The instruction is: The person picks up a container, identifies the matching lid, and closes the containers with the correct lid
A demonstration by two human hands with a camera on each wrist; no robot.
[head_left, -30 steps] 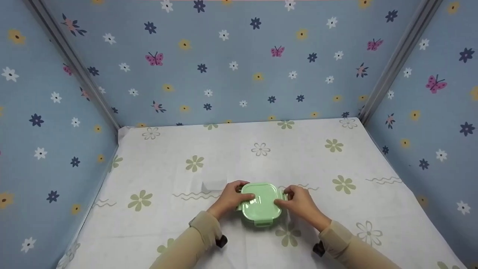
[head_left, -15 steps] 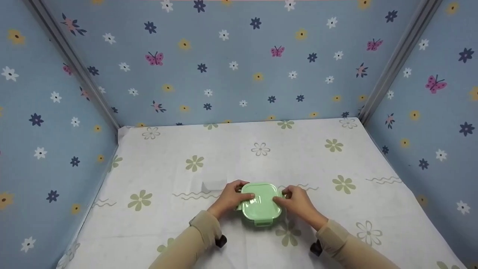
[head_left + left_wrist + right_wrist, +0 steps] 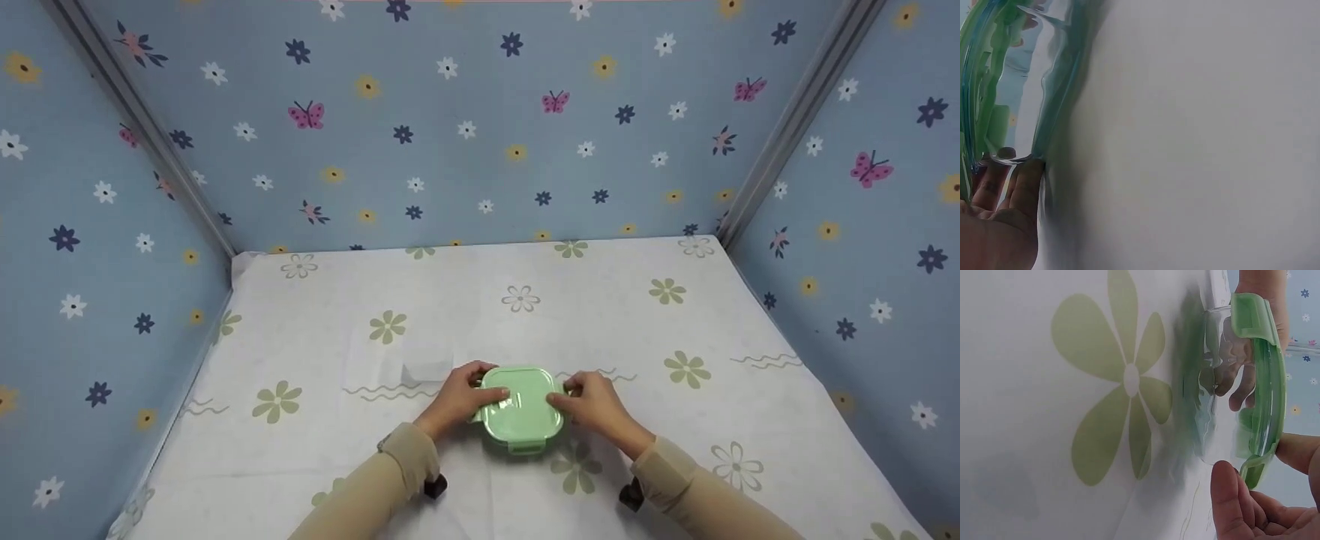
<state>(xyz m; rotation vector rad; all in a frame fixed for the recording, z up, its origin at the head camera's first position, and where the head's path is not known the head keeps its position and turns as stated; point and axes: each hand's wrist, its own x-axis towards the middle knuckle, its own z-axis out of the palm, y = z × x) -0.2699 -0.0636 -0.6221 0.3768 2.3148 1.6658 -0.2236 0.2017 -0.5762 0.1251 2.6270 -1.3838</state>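
A food container with a green snap-lock lid (image 3: pixel 523 416) and a clear body (image 3: pixel 1221 433) sits on the tablecloth at front centre. My left hand (image 3: pixel 454 401) grips its left side, thumb on the lid; in the left wrist view its fingers lie against the clear wall (image 3: pixel 1058 107). At the right side, my right hand (image 3: pixel 600 409) has its thumb on the lid edge and curled fingers at the side latch (image 3: pixel 1252 473), pinching there. That latch angles outward in the right wrist view. The front latch (image 3: pixel 527 448) lies along the near side.
A white tablecloth (image 3: pixel 585 322) with green flower prints covers the table. Blue patterned fabric walls (image 3: pixel 480 150) stand at the back and both sides, with grey corner posts (image 3: pixel 795 112). Behind my left hand is a pale rectangular patch (image 3: pixel 427 371).
My right hand has shifted slightly left, its thumb further onto the lid. The left hand keeps its grip and the container stays in place; the head view has tilted a little.
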